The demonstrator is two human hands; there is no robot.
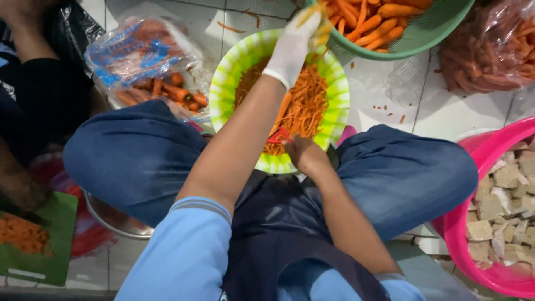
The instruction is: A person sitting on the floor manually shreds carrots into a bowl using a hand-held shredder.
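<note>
Down on the floor, a person shreds carrots into a bowl between their knees.

Directly under both hands sits the green-and-white striped plastic bowl [223, 89], heaped with orange carrot shreds [306, 106]; it rests on the white tiled floor [446, 111] beside a green basket of peeled carrots [429, 33], a clear bag of carrots [145, 61] and a pink tub of pale cubes [468, 234]. The white-gloved left hand [292, 44] reaches to the basket's rim, closed around something yellowish and blurred. The bare right hand [298, 153] grips a red-handled tool [277, 136] over the shreds.
</note>
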